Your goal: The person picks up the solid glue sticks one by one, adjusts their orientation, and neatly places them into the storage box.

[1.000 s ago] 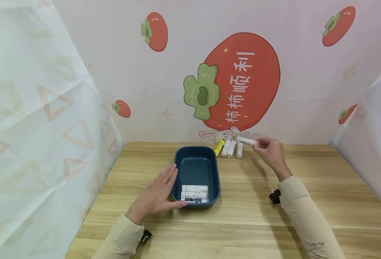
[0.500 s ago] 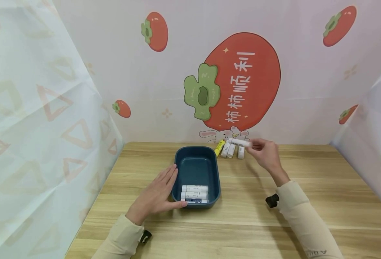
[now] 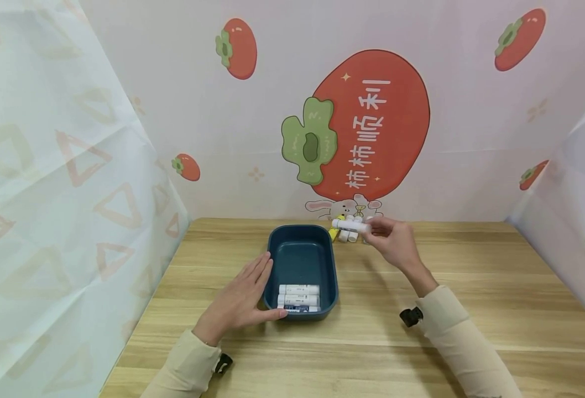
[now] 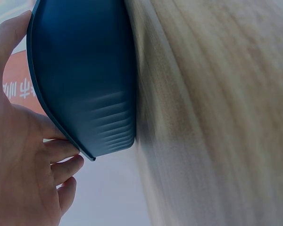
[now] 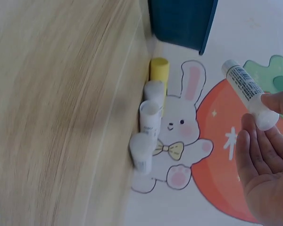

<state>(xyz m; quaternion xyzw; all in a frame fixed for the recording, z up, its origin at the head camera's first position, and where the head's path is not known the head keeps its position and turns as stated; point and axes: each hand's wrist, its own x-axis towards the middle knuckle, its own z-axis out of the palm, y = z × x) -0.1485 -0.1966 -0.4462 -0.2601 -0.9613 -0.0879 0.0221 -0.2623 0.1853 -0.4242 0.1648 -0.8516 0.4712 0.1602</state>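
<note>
My right hand (image 3: 396, 243) pinches one end of a white glue stick (image 3: 348, 225) between thumb and fingers, raised above the table. The right wrist view shows a printed label on this glue stick (image 5: 245, 85). Straight fingers of my left hand (image 3: 238, 301) rest along the left rim of a dark blue box (image 3: 299, 260), with the thumb at its near edge. Several glue sticks (image 3: 299, 299) lie side by side in the box's near end, one with a blue label. Behind the raised one, a yellow glue stick (image 5: 159, 70) and several white glue sticks (image 5: 150, 120) lie in a row.
The wooden table (image 3: 382, 342) meets a backdrop (image 3: 213, 121) printed with persimmons and a rabbit, and the row of glue sticks lies against it. White patterned sheets (image 3: 73, 210) stand at both sides.
My right hand has carried the white glue stick leftward, over the row and toward the box. My left hand and the box have stayed in place.
</note>
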